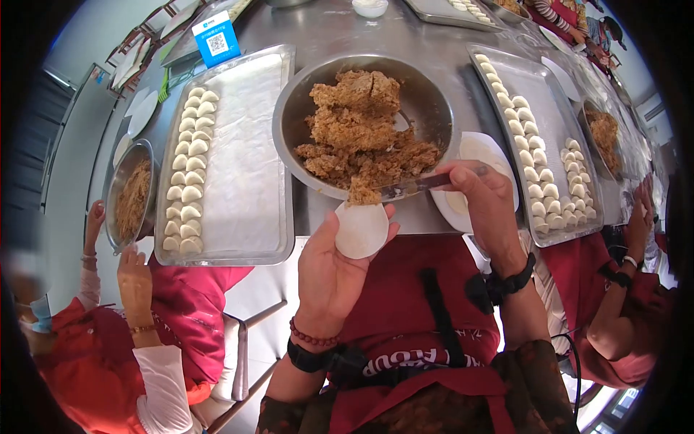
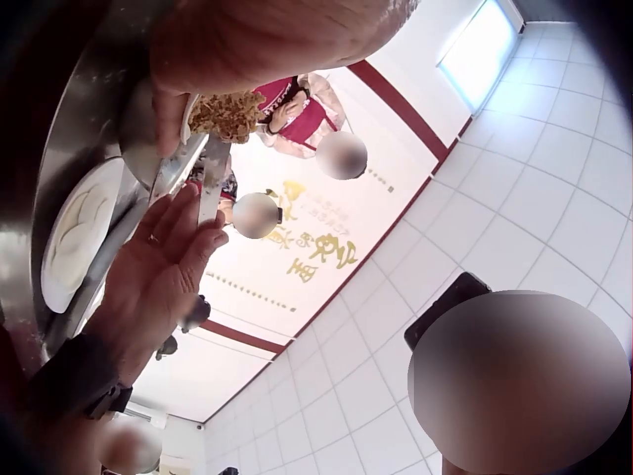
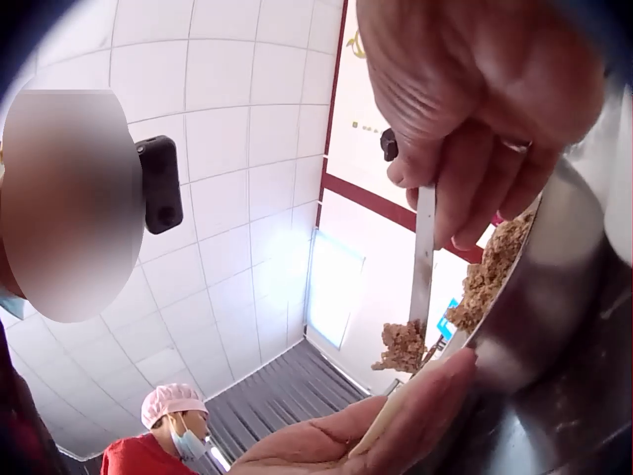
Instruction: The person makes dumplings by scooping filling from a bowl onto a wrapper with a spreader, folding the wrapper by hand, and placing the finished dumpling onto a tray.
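Note:
In the head view my left hand (image 1: 329,269) holds a round white dumpling wrapper (image 1: 363,237) flat over the fingers, thumb along its left edge. My right hand (image 1: 483,194) pinches a flat metal spatula (image 1: 410,188) between thumb and fingers. A lump of brown filling (image 1: 363,192) sits at the blade's end, right at the wrapper's upper edge. Seen from the right wrist, the spatula (image 3: 422,262) slants down with its filling (image 3: 402,346) close over the wrapper. Behind both hands stands a steel bowl (image 1: 426,94) of brown filling (image 1: 354,108).
Trays flank the bowl: the left tray (image 1: 288,210) and the right tray (image 1: 571,116) carry rows of folded dumplings. A white plate (image 1: 506,189) of wrappers lies under my right hand. Other people work at either side, near a filling bowl (image 1: 150,155) at left. A blue QR sign (image 1: 215,40) stands behind.

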Motion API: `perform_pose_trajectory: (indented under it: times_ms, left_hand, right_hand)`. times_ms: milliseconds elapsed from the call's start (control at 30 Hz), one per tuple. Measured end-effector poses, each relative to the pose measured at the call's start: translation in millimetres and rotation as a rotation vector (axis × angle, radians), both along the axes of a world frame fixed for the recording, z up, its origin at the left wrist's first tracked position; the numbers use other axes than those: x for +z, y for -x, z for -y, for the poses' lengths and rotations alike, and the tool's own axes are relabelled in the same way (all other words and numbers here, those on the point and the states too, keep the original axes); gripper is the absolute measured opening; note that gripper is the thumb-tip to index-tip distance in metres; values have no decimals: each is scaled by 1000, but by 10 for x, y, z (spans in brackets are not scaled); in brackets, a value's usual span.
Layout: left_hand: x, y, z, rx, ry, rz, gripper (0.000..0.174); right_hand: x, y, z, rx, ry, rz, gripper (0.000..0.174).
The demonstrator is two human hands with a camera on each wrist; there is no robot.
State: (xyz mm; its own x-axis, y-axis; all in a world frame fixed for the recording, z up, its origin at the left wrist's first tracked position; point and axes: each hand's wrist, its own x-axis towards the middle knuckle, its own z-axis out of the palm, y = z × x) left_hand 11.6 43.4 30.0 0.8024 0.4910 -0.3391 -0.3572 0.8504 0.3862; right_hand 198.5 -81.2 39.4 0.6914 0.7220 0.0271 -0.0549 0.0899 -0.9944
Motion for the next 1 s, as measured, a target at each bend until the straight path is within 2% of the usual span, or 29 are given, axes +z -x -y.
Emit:
perform_pose_trajectory:
  times_ms: [33,133,167,300,400,533,733,833,933,1000]
  left_hand:
    - [19,4,2,5,5,2,51]
    - [55,11,7,12,12,17,53]
    - [59,19,6,9,9,27,53]
    - [71,16,32,24,15,54,50]
    - [23,40,29,15,37,16,50]
    - [24,53,49,20,28,-18,49]
    - [-27,106,35,41,72,-23,51]
    - [-19,107,68,27,85,-22,53]
    - [-15,130,81,1,62,-7,55]
    - [-34,154,71,23,83,-18,56]
  right_hand:
    - [2,59,33,-7,-15,-10,24]
    - [125,236,190,32,185,232,21]
    - [82,293,206,45,113,330,16]
    - [-12,357,291,203,-87,1063,18]
    - [-27,512,357,221,-49,1209,21]
    - [-94,587,445,238,-32,1249,25]
    - [36,492,602,227,-58,1020,19]
    - [27,519,479,213,-110,1063,19]
    - [-105,524,418,325,-48,1135,20]
    - [-100,594,457,323,-51,1094,20]
